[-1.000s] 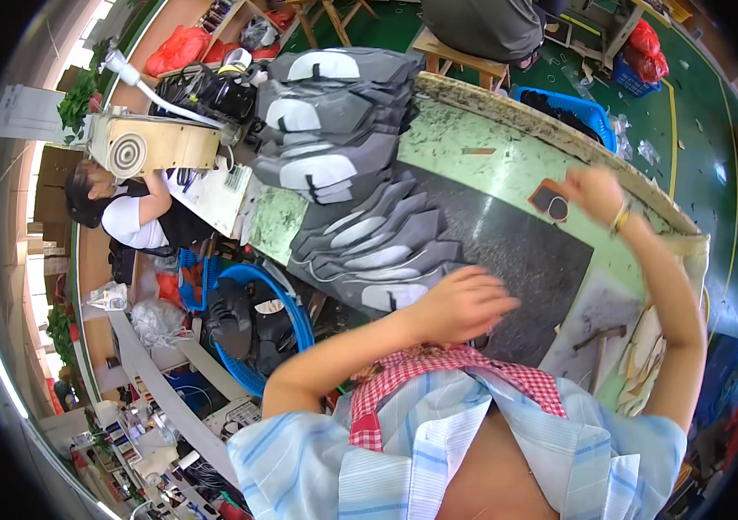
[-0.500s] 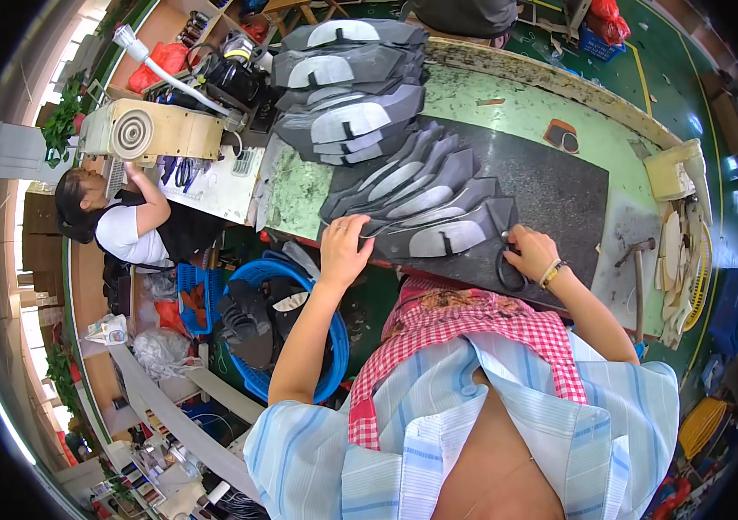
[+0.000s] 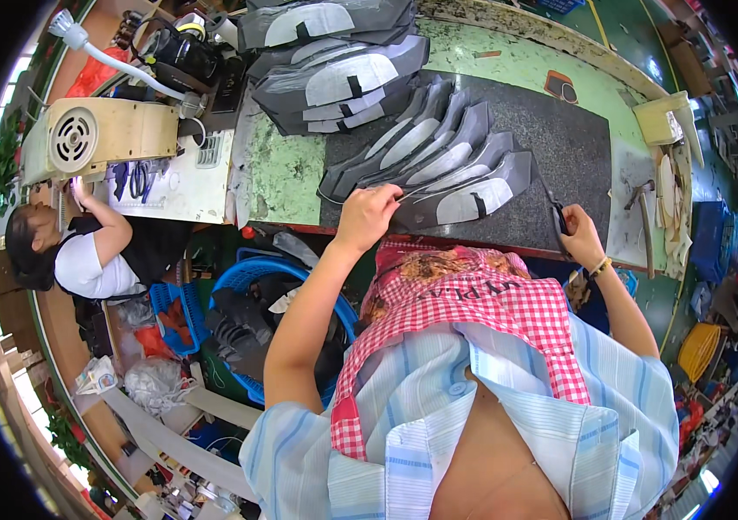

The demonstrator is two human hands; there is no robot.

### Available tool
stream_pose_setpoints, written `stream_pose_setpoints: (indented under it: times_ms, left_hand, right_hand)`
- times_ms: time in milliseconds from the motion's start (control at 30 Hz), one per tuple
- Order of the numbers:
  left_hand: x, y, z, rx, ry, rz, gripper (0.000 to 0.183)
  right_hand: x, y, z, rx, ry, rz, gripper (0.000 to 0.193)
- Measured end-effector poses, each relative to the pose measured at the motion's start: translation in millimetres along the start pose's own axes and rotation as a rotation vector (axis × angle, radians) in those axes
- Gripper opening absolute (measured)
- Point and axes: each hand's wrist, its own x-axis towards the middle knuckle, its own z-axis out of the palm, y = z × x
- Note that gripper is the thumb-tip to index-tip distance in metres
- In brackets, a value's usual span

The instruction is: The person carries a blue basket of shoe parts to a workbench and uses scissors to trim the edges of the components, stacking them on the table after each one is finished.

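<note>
Several dark grey curved panels (image 3: 425, 147), each with a pale half-moon patch, lie overlapping in a slanted row on the black mat (image 3: 581, 143). My left hand (image 3: 369, 217) is closed at the left end of the nearest panel (image 3: 468, 204), thumb and fingers pinching its edge. Beyond the panel's right end, my right hand (image 3: 583, 236) is closed around black scissors (image 3: 558, 218) at the mat's near edge. The scissors point away from me and stand apart from the panel. My fingers partly hide their handles.
Taller stacks of similar panels (image 3: 343, 78) stand at the back left of the green table (image 3: 286, 165). A hammer (image 3: 643, 221) lies at the right. Below the table's left side is a blue basket (image 3: 252, 260) of dark pieces. A co-worker (image 3: 96, 251) sits beside a cream machine (image 3: 113, 134).
My right hand has drawn the scissors away to the right of the nearest panel and turned them. My left hand stays at that panel's left end. The whole view has shifted.
</note>
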Motion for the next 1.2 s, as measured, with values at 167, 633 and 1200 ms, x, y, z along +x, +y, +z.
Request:
stream_pose_setpoints:
  times_ms: [167, 633, 1200]
  left_hand:
    - [2, -11, 1, -0.418, -0.054, -0.31, 0.019]
    - [13, -26, -11, -0.434, -0.126, -0.482, 0.025]
    - [28, 88, -22, -0.655, 0.035, -0.31, 0.014]
  right_hand:
    - [9, -113, -1, 0.247, -0.914, 0.13, 0.055]
    - [35, -136, 89, 0.546, -1.184, 0.309, 0.074]
    - [27, -177, 65, 1.018, -0.423, -0.057, 0.036]
